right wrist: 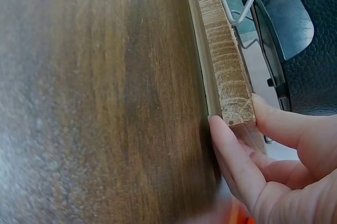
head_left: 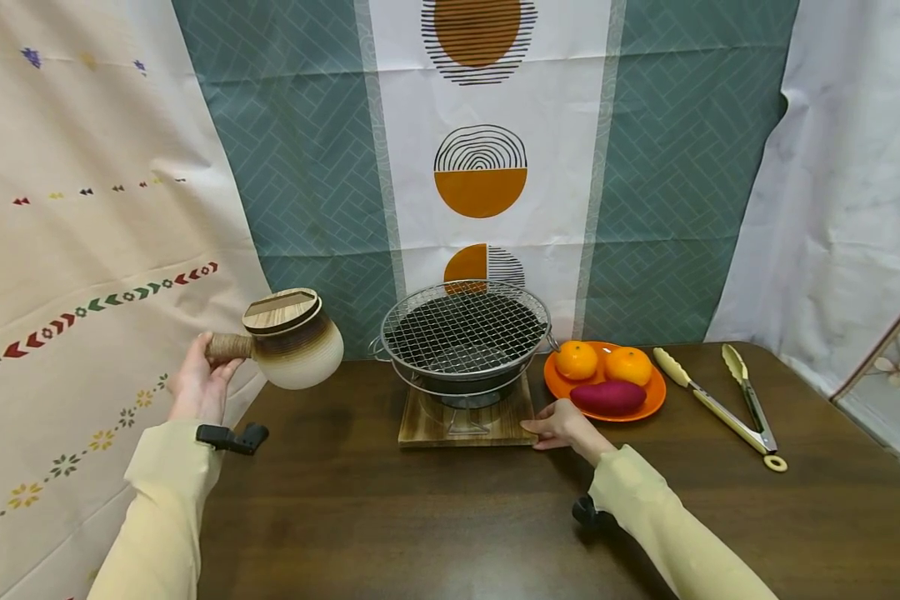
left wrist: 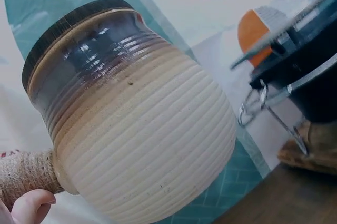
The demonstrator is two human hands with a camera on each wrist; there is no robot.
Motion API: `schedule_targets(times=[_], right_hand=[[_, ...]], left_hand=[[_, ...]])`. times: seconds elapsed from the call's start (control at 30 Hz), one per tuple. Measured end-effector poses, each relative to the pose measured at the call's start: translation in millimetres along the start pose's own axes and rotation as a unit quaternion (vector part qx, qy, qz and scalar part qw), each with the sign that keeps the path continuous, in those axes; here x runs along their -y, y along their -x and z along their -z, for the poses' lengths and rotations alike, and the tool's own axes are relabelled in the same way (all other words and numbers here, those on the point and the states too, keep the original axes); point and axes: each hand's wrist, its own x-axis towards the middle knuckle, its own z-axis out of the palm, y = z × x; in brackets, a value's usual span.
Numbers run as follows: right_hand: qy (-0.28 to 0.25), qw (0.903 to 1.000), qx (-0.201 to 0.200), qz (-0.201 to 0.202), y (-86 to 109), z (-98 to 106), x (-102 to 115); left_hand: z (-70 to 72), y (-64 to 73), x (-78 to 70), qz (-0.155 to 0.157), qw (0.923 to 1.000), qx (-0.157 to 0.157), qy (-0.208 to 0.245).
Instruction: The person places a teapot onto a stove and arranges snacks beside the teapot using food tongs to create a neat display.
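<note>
My left hand (head_left: 201, 385) grips the twine-wrapped handle (head_left: 228, 347) of a round ceramic pot (head_left: 300, 354), held up above the left side of the table. The pot is cream below and dark brown near the top, with a wooden lid (head_left: 282, 309). At the middle, my right hand (head_left: 566, 427) pinches the front right corner of a square wooden board (head_left: 427, 423), thumb on top and fingers at the edge and underside. On that board stands a small black tabletop grill (head_left: 465, 385) topped by a round wire mesh (head_left: 465, 329).
Right of the grill, an orange plate (head_left: 654, 402) bears two oranges (head_left: 627, 366) and a purple sweet potato (head_left: 607, 398). Spread tongs (head_left: 727, 412) with cream tips lie farther right on the brown table (head_left: 390, 517). A patterned curtain (head_left: 315, 167) hangs behind.
</note>
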Motion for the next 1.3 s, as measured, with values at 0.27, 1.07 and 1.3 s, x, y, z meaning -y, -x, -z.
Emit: schedule_targets(times=[0.27,1.07,1.3], right_hand=[[-0.001,1.0,-0.004,-0.003,-0.7,0.2,-0.5],[0.006,0.9999,-0.007,-0.003,-5.3,1.0,-1.9],[0.003,0.9999,-0.009,0.005,-3.7,-0.7,-3.4]], left_hand=[[-14.6,1.6,1.8,0.022,0.9995,0.018,0.011],[-70.2,14.8,26.5,0.051,0.9952,0.077,0.034],[-83.5,22.6,40.1,0.011,0.9991,0.039,-0.007]])
